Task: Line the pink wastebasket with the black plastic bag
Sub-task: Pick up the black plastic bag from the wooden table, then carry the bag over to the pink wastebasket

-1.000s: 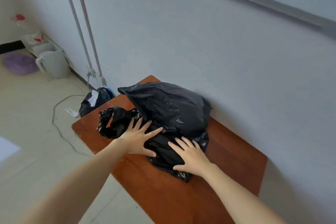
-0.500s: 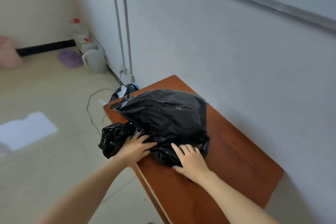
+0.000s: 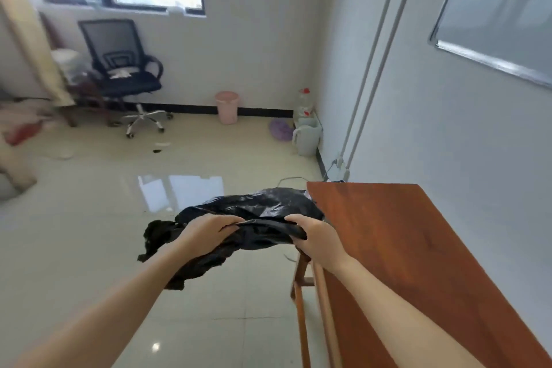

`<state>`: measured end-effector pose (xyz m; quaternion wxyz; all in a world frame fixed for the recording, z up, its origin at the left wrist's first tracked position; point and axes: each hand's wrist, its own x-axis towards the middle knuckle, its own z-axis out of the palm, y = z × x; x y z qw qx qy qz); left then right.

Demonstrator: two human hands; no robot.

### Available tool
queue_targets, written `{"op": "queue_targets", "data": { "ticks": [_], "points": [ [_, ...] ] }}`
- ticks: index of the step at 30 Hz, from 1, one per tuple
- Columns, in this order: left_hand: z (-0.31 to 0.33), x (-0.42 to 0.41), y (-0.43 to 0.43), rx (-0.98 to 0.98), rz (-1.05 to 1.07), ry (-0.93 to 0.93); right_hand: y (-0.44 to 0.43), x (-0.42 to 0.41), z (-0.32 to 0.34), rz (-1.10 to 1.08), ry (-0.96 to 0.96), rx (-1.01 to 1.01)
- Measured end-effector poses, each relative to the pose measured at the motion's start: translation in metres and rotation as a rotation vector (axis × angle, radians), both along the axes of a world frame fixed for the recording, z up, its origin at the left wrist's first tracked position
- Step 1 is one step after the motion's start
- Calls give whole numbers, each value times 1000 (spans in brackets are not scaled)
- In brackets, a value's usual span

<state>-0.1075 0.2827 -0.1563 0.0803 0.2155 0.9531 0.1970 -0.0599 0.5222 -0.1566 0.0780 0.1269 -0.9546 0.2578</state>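
Across the frame's centre, the left hand (image 3: 209,234) and right hand (image 3: 313,237) each clutched the crumpled black plastic bag (image 3: 254,213), stretched left to right, clear of the wooden table (image 3: 403,248) at right. Far above it in frame, by the wall, the pink wastebasket (image 3: 227,107) stood, apparently unlined, with open floor (image 3: 209,164) between.

Two hands are seen, a left hand (image 3: 206,234) and a right hand (image 3: 318,240). One black plastic bag (image 3: 263,209) is counted, one pink wastebasket (image 3: 227,107), one wooden table (image 3: 412,263), one office chair (image 3: 125,75), one white jug (image 3: 307,139), one clear bottle (image 3: 304,101) and one purple item (image 3: 280,130).
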Motion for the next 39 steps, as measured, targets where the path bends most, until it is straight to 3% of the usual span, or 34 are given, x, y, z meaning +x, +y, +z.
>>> {"op": "queue_targets", "data": {
  "ticks": [9, 13, 18, 24, 32, 39],
  "points": [
    [35, -1, -123, -2, 278, 120, -130, -57, 33, 145, 26, 106],
    [40, -28, -174, 86, 293, 83, -178, -86, 40, 137, 11, 98],
    [32, -74, -223, 334, 263, -37, -217, -115, 39, 97, -26, 86],
    [11, -134, -231, 413, 183, -123, -222, -153, 27, 5, -107, -3],
    [12, -261, -233, 340, 203, -125, -225, -286, 22, 4, -68, -86],
    [20, -362, -248, 360, 344, -42, -244, -421, 25, 65, -64, -150]
  ]
}}
